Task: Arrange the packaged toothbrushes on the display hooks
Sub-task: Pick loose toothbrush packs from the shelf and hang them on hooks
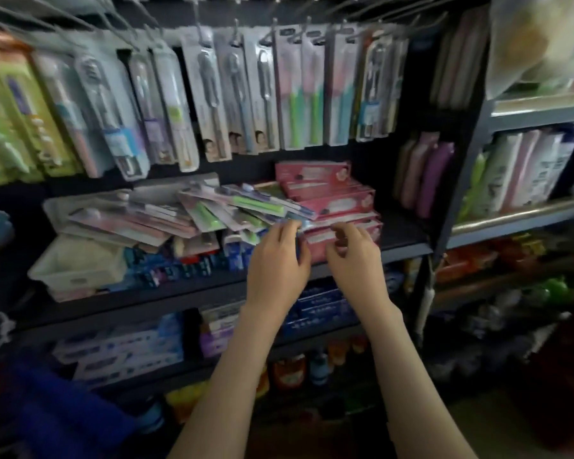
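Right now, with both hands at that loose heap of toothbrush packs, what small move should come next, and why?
Probably closing the left hand on the top pack at its fingertips and lifting it clear. The heap lies loose on the shelf, while hooks above hold hanging packs; blur hides whether it grips yet. The right hand hovers empty nearby.

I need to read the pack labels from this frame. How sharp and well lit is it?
Head view: motion blur smears the hanging toothbrush packs, print unreadable; the left hand and right hand are sharper, though their grips are unclear; lower shelves lie dim; a pale bag top right is washed out.
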